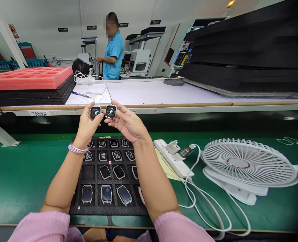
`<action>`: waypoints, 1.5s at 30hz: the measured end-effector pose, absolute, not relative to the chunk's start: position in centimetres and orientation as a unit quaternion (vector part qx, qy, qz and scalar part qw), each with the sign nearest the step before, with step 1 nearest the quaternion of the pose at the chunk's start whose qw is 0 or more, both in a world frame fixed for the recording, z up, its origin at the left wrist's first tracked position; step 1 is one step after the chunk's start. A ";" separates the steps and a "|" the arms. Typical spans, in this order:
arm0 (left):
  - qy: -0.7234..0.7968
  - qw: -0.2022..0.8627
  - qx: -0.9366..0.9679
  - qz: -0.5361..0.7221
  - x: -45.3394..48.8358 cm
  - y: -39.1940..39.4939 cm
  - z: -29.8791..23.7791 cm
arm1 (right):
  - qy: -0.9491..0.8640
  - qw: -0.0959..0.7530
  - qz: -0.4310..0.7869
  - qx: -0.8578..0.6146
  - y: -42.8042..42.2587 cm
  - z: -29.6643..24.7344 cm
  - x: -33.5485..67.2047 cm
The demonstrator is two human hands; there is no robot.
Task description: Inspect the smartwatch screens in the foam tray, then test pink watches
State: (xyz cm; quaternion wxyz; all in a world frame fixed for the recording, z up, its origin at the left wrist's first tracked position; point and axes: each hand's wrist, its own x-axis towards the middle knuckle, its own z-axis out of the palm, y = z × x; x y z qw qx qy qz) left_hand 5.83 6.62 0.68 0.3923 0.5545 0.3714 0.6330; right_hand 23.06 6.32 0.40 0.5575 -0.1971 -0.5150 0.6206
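Two smartwatch bodies without straps are held up side by side above the tray, both with lit screens. My left hand (pixel 88 122) grips the left smartwatch (pixel 96 112), thumb at its lower edge. In my right hand (pixel 129 122) is the other smartwatch (pixel 110 112), pinched between thumb and fingers. Below them lies a black foam tray (pixel 88 173) with rows of square pockets. Several more watch bodies sit in it; the back rows show text on their screens, while the front ones, like this watch (pixel 106 194), are dark. My right forearm hides part of the tray's right side.
To the right, a white power strip (pixel 174 158) with plugs and cables lies beside a white fan (pixel 239 163). A shelf (pixel 139 92) behind carries pink foam (pixel 30 77), a pen (pixel 81 94), paper and stacked black foam (pixel 244 57). Beyond it stands a person in blue (pixel 113 53).
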 end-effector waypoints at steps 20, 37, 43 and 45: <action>0.272 0.440 0.566 0.642 5.9 4.8 1.9 | -0.579 0.576 0.549 -0.179 5.4 1.2 22.8; 0.273 0.425 0.584 0.635 5.9 4.8 1.8 | -0.586 0.583 0.531 -0.183 5.4 1.1 22.9; 0.278 0.414 0.592 0.633 6.0 4.8 1.8 | -0.591 0.581 0.527 -0.191 5.2 1.3 22.8; 0.282 0.407 0.592 0.635 6.0 4.8 1.8 | -0.587 0.584 0.528 -0.188 5.2 1.3 22.8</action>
